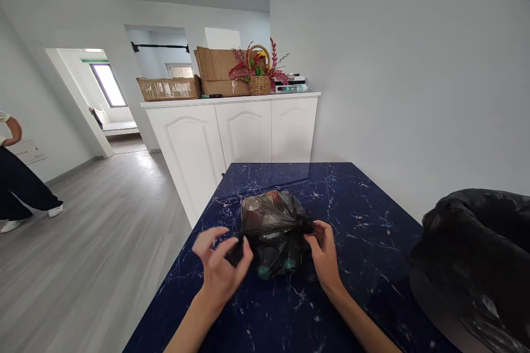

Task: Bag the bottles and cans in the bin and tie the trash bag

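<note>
A filled black plastic bag [275, 220] lies on the dark blue marbled table [343, 198]. Through its thin film show reddish and green contents that I cannot make out. My left hand [221, 262] pinches a gathered end of the bag at its left side between thumb and a finger, with the other fingers lifted. At the right side, my right hand [323, 248] has its thumb and fingers closed on the opposite gathered end. Between the two hands the film is stretched across the bundle.
A bin lined with a black bag [459, 253] stands at the right by the table. Beyond the table is a white cabinet [244, 127] bearing cardboard boxes [169, 89], a flower basket [259, 84] and a plastic bottle [296, 88]. A person [19, 176] is at the far left.
</note>
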The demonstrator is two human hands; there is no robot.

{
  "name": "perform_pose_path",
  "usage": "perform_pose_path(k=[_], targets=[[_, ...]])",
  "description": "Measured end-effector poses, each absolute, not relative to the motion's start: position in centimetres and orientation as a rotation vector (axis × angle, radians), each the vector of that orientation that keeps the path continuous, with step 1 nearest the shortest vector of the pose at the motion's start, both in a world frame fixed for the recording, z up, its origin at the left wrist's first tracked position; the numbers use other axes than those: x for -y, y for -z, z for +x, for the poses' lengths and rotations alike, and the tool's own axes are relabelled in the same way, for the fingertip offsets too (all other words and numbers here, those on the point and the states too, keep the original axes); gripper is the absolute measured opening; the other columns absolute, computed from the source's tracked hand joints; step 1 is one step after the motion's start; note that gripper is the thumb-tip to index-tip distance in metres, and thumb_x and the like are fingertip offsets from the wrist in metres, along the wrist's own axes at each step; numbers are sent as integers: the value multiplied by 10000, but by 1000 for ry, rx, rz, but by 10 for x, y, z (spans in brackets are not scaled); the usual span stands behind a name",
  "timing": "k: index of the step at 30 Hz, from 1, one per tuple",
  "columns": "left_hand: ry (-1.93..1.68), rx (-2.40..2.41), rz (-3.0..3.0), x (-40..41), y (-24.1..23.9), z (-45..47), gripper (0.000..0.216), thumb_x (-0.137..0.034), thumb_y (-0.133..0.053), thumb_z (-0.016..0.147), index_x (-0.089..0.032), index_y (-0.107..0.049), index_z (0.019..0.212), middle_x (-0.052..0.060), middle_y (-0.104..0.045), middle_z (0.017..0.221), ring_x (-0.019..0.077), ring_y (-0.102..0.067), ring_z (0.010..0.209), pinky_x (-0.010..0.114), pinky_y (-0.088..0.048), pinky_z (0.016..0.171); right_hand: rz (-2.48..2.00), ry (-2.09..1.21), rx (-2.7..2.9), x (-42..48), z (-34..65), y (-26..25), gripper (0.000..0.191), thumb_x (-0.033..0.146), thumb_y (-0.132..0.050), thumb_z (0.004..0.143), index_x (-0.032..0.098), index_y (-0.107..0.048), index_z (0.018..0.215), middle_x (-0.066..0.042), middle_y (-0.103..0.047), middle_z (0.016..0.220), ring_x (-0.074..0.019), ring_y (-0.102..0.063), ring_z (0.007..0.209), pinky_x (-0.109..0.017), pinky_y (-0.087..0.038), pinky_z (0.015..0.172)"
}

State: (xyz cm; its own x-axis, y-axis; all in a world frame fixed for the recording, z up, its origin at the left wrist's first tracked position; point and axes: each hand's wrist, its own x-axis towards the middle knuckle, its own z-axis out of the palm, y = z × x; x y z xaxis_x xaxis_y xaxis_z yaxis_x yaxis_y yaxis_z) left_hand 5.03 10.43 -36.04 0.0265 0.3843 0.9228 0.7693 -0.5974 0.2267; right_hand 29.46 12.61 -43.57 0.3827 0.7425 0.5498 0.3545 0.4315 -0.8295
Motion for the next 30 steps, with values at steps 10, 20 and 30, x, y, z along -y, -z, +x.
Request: perform_pose_path(k=[10,20,30], targets=[[702,1186,-2593,-93,355,68,240,-191,-496,1044,-223,-611,1252,100,-749,1091,295,-695,1008,560,-465,1037,-858,133,1769,-85,274,407,626,90,-639,855,307,-524,1430,-104,-624,1378,-314,-586,1308,-571,-459,1124],[582,955,-2778,-65,358,69,287,-173,-524,1066,-248,-596,798,-4,-650,697,200,-628,628,416,-524,836,-824,50,2018,-89,289,395,412,190,-637,775,285,-659,1175,-10,-735,930,-293,-672,1011,-609,-411,1105],[633,986,-2805,-58,392,58,443,-220,-394,1133,-212,-570,726,-7,-663,654,170,-619,573,350,-390,638,-745,-15,2004,-91,292,403,180,220,-504,988,221,-684,981,18,-626,670,-190,-540,702,-493,-443,937]])
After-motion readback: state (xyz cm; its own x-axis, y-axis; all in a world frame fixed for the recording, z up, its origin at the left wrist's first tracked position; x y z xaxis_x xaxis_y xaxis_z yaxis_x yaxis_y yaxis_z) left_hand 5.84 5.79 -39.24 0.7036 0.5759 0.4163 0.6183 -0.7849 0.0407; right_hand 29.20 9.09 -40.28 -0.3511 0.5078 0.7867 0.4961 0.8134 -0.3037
